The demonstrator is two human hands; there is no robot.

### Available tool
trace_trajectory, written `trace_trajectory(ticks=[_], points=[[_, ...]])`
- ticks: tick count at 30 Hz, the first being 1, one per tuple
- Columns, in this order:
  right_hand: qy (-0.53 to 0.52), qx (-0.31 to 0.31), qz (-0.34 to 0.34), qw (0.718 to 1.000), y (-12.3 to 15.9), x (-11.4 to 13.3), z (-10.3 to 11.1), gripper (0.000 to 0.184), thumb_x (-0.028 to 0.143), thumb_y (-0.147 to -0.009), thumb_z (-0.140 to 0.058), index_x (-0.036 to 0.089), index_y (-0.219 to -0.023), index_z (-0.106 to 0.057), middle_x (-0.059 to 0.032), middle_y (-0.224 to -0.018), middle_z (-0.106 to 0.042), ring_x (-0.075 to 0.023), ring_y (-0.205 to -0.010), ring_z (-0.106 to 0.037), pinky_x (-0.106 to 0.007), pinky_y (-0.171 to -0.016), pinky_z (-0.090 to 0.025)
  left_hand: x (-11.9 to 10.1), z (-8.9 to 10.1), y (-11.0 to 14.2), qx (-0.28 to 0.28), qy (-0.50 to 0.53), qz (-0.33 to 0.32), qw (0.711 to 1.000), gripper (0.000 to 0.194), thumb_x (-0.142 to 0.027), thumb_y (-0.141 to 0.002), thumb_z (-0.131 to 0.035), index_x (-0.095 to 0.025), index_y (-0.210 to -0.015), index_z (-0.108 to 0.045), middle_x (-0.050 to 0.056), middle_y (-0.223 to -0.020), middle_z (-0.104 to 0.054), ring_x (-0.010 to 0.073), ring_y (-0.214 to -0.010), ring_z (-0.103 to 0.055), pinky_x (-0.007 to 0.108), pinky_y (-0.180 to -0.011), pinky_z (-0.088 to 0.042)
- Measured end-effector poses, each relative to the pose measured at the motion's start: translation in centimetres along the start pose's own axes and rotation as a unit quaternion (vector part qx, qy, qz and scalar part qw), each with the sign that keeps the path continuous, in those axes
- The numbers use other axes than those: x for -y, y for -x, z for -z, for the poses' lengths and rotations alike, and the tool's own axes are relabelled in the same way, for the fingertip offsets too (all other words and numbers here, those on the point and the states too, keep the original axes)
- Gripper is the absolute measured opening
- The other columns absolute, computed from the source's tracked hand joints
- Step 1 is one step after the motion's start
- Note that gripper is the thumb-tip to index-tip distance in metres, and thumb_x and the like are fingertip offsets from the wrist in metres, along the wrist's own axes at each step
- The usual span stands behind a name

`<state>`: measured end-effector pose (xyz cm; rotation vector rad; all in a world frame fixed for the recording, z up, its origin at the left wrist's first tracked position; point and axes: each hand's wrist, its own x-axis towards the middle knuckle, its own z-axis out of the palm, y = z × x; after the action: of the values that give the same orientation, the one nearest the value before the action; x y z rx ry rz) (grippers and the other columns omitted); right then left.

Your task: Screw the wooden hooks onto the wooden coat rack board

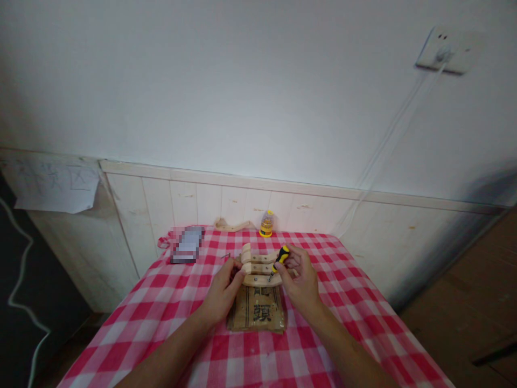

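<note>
A pale wooden piece with several curved slats (258, 268) lies over a brown printed packet (258, 312) near the table's middle. Small dark screw heads dot the slats. My left hand (226, 283) is closed on the left end of the wooden piece, its fingertips pinching the edge. In my right hand (301, 277) is a yellow and black screwdriver (280, 257), tilted, its tip down at a screw on the nearest slat. Whether the tip sits in the screw I cannot tell. Some of my right fingers are hidden behind the handle.
A yellow-based bottle (266, 223) and a loose curved wooden slat (233, 225) are at the table's back edge by the wall. A phone-like device (186, 245), blurred out, lies back left. A red checked cloth (238, 361) covers the table. White cords hang from a wall socket (446, 51).
</note>
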<state>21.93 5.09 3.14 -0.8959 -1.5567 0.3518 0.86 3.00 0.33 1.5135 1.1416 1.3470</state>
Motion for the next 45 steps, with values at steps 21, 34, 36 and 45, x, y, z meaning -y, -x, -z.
trace_trajectory(ticks=[21,34,36,45], points=[[0.017,-0.01,-0.015,1.0,-0.26,0.15,0.12,0.039,0.027,-0.086,-0.075,0.026,-0.122,-0.062,-0.0058,-0.099,-0.078,-0.0224,-0.083,-0.077,-0.039,-0.075,-0.065,-0.27,-0.1,0.05,-0.001,0.01,0.009,1.0,0.031,-0.054,-0.094,-0.056,-0.024,-0.088,-0.056,0.001,-0.083,-0.062,0.0215,-0.078,-0.057,0.031,-0.071,-0.045],[0.033,-0.015,-0.006,0.999,-0.17,-0.1,-0.04,0.039,0.028,-0.088,-0.072,0.025,-0.124,-0.059,-0.0069,-0.101,-0.077,-0.0223,-0.085,-0.076,-0.038,-0.075,-0.064,0.05,-0.01,-0.04,0.005,0.01,0.006,1.0,0.028,-0.05,-0.096,-0.056,-0.023,-0.09,-0.056,0.0,-0.084,-0.061,0.0206,-0.077,-0.056,0.031,-0.07,-0.045],[0.033,-0.013,-0.008,0.999,-0.16,-0.09,-0.07,0.039,0.028,-0.088,-0.073,0.025,-0.124,-0.059,-0.0066,-0.1,-0.077,-0.0222,-0.084,-0.076,-0.037,-0.074,-0.064,0.11,0.01,-0.03,0.003,0.011,0.005,1.0,0.027,-0.05,-0.096,-0.056,-0.023,-0.09,-0.056,0.0,-0.084,-0.061,0.0206,-0.078,-0.056,0.031,-0.07,-0.045],[0.024,-0.019,-0.013,0.999,-0.18,-0.12,0.03,0.039,0.03,-0.087,-0.075,0.025,-0.122,-0.059,-0.0058,-0.097,-0.077,-0.022,-0.083,-0.076,-0.036,-0.072,-0.064,0.06,0.05,-0.01,0.004,0.009,0.002,1.0,0.029,-0.051,-0.096,-0.056,-0.023,-0.09,-0.056,0.001,-0.085,-0.061,0.0208,-0.079,-0.056,0.031,-0.07,-0.045]])
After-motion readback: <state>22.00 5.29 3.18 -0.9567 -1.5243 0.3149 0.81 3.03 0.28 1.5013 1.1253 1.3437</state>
